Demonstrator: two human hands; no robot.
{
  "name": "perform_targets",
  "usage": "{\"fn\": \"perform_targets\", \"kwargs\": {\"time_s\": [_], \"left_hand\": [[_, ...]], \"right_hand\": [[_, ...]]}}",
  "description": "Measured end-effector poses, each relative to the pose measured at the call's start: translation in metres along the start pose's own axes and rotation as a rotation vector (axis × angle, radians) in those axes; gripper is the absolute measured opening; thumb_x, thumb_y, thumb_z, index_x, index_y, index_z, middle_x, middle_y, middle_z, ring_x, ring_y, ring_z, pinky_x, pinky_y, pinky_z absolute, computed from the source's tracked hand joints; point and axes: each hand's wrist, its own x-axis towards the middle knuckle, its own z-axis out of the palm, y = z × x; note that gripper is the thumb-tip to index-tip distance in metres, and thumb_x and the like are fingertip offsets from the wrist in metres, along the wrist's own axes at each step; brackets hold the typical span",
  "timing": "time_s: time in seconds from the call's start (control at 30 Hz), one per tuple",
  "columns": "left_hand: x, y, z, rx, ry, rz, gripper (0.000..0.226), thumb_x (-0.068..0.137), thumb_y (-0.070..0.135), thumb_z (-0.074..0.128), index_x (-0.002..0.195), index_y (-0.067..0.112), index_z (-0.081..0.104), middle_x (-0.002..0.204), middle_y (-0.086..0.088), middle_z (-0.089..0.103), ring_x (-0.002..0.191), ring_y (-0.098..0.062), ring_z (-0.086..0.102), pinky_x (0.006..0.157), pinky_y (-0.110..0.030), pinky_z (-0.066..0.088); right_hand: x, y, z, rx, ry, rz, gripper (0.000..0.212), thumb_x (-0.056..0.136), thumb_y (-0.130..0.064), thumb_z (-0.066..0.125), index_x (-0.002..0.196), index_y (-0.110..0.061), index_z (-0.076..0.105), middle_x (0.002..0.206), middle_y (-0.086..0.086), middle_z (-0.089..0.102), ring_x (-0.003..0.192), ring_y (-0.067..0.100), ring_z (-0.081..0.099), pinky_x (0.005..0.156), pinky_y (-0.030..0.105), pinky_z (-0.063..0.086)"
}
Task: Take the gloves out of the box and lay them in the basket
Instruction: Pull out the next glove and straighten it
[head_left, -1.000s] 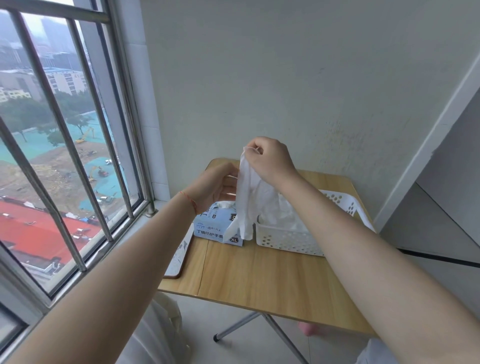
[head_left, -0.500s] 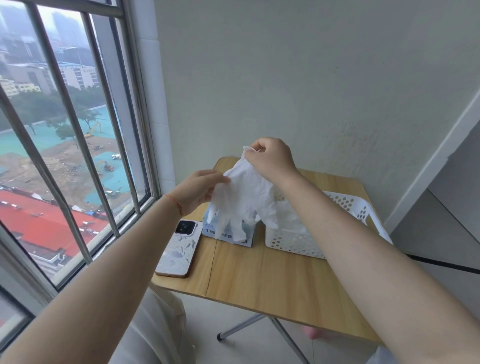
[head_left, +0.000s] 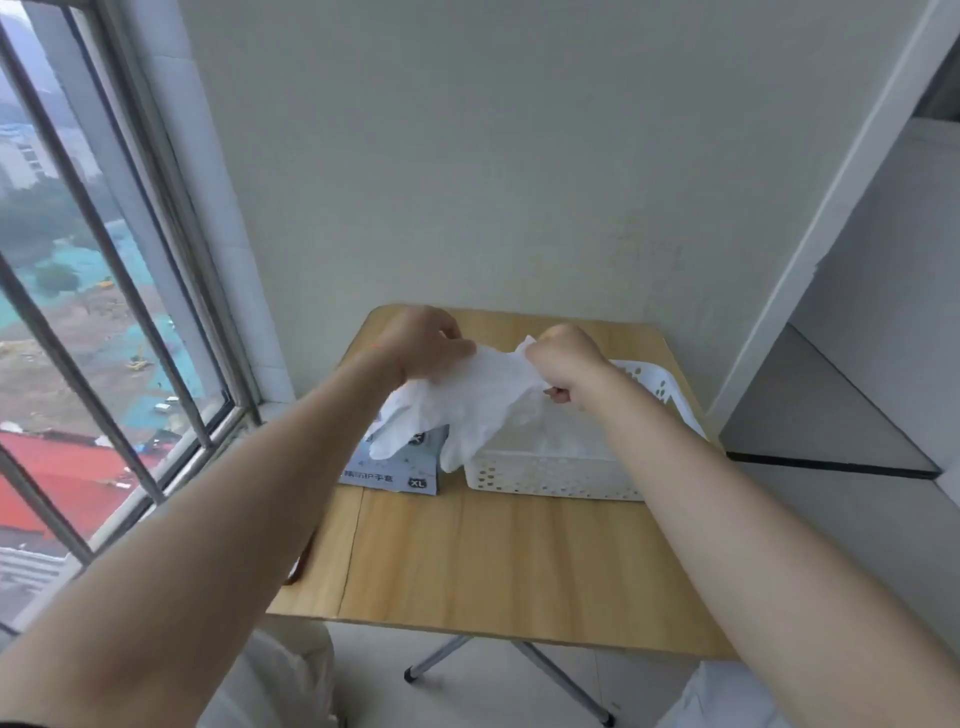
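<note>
White glove (head_left: 480, 400) up in the air, stretched wide btwn both hands, hanging over the gap where box meets basket; its fingers dangle down toward 7 o'clock, tips draped in front of the box top and the basket's near-left corner. Left hand (head_left: 423, 345) at the glove's 10 o'clock edge, fingers curled, pinching the cuff side; thin red string at that wrist. Right hand (head_left: 563, 361) at the glove's 2 o'clock, clenched in a fist round the other corner w/ a bit of white poking up above the knuckles. Glove box (head_left: 397, 465), pale blue-grey, "XL" on the front, sits at 7 o'clock of the glove, just beside the basket's left wall; whether they touch, can't tell. White perforated basket (head_left: 550, 475) at 5 o'clock of the glove, white material already lying inside; blurry, can't count pieces. Both on a wooden folding table (head_left: 493, 561), metal legs showing under its near edge; a dark rim of smth peeks from under the left forearm at the table's 8 o'clock edge, too hidden to say what. Barred window (head_left: 104, 291) out at 9 o'clock; plain wall at 12.
</note>
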Motion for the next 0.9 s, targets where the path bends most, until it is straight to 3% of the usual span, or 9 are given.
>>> {"fn": "perform_targets", "kwargs": {"time_s": [0.13,0.23,0.37,0.5,0.6,0.7,0.77,0.83,0.9], "left_hand": [[0.014,0.038,0.045,0.221,-0.085,0.089,0.017,0.091,0.035,0.058,0.084,0.020,0.064,0.093,-0.001,0.063,0.085,-0.023,0.057,0.072,-0.029,0.048],[0.017,0.055,0.072,0.384,-0.052,0.145,0.025,0.094,0.040,0.053,0.093,0.018,0.064,0.096,-0.003,0.063,0.083,-0.024,0.057,0.065,-0.028,0.040],[0.023,0.063,0.092,0.614,0.028,0.276,0.039,0.099,0.052,0.043,0.105,0.017,0.058,0.099,-0.005,0.065,0.090,-0.030,0.062,0.066,-0.031,0.039],[0.027,0.064,0.102,0.751,0.121,0.401,0.034,0.099,0.041,0.048,0.124,0.018,0.053,0.119,-0.005,0.055,0.110,-0.026,0.054,0.086,-0.035,0.038],[0.016,0.075,0.102,0.509,0.030,0.375,0.035,0.095,0.046,0.054,0.122,0.024,0.058,0.114,0.001,0.052,0.103,-0.024,0.056,0.078,-0.033,0.040],[0.006,0.082,0.101,0.422,-0.365,0.208,0.074,0.075,0.074,0.062,0.134,0.032,0.047,0.117,0.007,0.051,0.104,-0.020,0.056,0.087,-0.035,0.045],[0.004,0.077,0.101,0.477,-0.531,0.134,0.092,0.069,0.076,0.066,0.144,0.033,0.035,0.128,0.002,0.053,0.112,-0.022,0.055,0.097,-0.039,0.045],[0.004,0.069,0.097,0.383,-0.478,0.136,0.082,0.076,0.068,0.067,0.143,0.031,0.040,0.129,-0.001,0.055,0.110,-0.022,0.055,0.095,-0.037,0.046],[0.003,0.060,0.082,0.173,-0.258,0.158,0.050,0.086,0.054,0.065,0.127,0.027,0.056,0.109,-0.001,0.061,0.088,-0.015,0.056,0.078,-0.029,0.045]], "right_hand": [[0.006,0.041,-0.029,-0.327,0.021,-0.032,0.014,0.096,-0.010,0.041,0.092,-0.006,0.054,0.082,0.014,0.053,0.066,0.025,0.051,0.048,0.023,0.032],[0.011,0.069,-0.044,-0.488,0.062,-0.051,0.027,0.099,-0.011,0.039,0.122,-0.002,0.052,0.105,0.014,0.058,0.083,0.027,0.052,0.052,0.025,0.032],[0.011,0.087,-0.051,-0.740,0.198,-0.135,0.037,0.094,0.002,0.038,0.130,-0.003,0.045,0.107,0.012,0.064,0.080,0.028,0.055,0.058,0.030,0.039],[0.015,0.093,-0.055,-0.965,0.249,-0.208,0.043,0.087,0.008,0.045,0.129,-0.002,0.043,0.102,0.010,0.066,0.077,0.026,0.057,0.054,0.030,0.034],[0.019,0.095,-0.056,-1.094,0.245,-0.208,0.044,0.086,0.005,0.048,0.129,-0.003,0.043,0.105,0.008,0.066,0.090,0.026,0.065,0.058,0.030,0.037],[0.021,0.095,-0.053,-1.184,0.251,-0.190,0.042,0.086,0.000,0.053,0.126,-0.006,0.046,0.110,0.007,0.064,0.095,0.024,0.065,0.063,0.028,0.040],[0.022,0.091,-0.050,-1.177,0.268,-0.179,0.041,0.086,-0.004,0.054,0.126,-0.008,0.046,0.117,0.011,0.059,0.101,0.027,0.063,0.069,0.031,0.042],[0.022,0.081,-0.046,-1.118,0.276,-0.208,0.040,0.087,-0.004,0.055,0.126,-0.007,0.046,0.120,0.014,0.055,0.104,0.029,0.062,0.069,0.032,0.042],[0.020,0.066,-0.036,-1.012,0.269,-0.293,0.034,0.088,-0.003,0.052,0.122,-0.006,0.048,0.116,0.014,0.054,0.101,0.032,0.061,0.065,0.033,0.039]]}}
